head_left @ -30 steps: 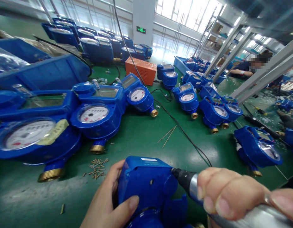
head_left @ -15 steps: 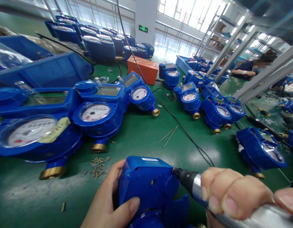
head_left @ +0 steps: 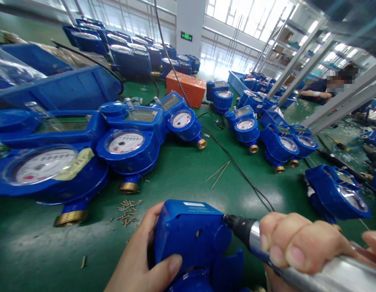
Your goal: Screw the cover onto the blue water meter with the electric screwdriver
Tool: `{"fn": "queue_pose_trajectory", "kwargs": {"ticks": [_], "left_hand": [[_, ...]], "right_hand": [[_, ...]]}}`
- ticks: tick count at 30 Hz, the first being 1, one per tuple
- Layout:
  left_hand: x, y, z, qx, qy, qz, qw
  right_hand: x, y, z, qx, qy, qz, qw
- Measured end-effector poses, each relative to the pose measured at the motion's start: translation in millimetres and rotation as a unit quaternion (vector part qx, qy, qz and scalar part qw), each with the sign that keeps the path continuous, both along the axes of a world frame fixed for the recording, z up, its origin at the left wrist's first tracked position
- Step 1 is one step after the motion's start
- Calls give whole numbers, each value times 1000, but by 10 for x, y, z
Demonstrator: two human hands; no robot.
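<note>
Left hand: the left hand (head_left: pixel 142 259) grips the near blue meter housing (head_left: pixel 191 235) from its left side, thumb pressed flat on the front face, the other fingers curled behind the housing and hidden; the wrist is cut off by the lower edge.
Right hand: the right hand (head_left: pixel 300 247) is wrapped around the barrel of the electric screwdriver (head_left: pixel 251 237), fingers pressed together; the palm and wrist leave the picture at the lower right.
Screwdriver tip: the dark nose touches the housing's upper right edge; the bit itself cannot be made out.
Held housing: at the near edge of the green table (head_left: pixel 182 170), centre bottom, back face toward the camera; its lower part is cropped.
Loose screws: a small heap of screws (head_left: pixel 128 207) lies on the table left of the housing, near the left hand.
Meter rows: finished blue meters (head_left: pixel 124 148) with dials stand in rows to the left and right, brass fittings forward; the far ones blur together.
Orange box: an orange box (head_left: pixel 185 87) sits mid-table; a black cable (head_left: pixel 236 170) runs past it toward the screwdriver, its near end hidden behind the right hand.
Background: a seated person (head_left: pixel 322 87) at far right, partly behind grey frame posts.
</note>
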State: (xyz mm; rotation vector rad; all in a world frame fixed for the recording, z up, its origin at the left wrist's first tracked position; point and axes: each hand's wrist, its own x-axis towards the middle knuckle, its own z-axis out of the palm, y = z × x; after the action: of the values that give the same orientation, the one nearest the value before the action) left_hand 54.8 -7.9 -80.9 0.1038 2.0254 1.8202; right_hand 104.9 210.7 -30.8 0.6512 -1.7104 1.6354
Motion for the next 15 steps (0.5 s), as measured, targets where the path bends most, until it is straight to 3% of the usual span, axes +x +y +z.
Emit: {"fn": "queue_pose_trajectory", "kwargs": {"ticks": [2, 4, 9, 15], "left_hand": [[4, 1, -6, 22, -14, 6, 1000], [6, -4, -19, 28, -10, 4, 1000], [2, -18, -22, 15, 12, -10, 1000], [-4, -30, 5, 6, 26, -20, 999]], "right_hand": [[-12, 13, -38, 11, 25, 64, 998], [-44, 24, -22, 31, 35, 84, 995], [-126, -6, 93, 63, 65, 59, 994], [-60, -29, -17, 33, 68, 41, 996]]}}
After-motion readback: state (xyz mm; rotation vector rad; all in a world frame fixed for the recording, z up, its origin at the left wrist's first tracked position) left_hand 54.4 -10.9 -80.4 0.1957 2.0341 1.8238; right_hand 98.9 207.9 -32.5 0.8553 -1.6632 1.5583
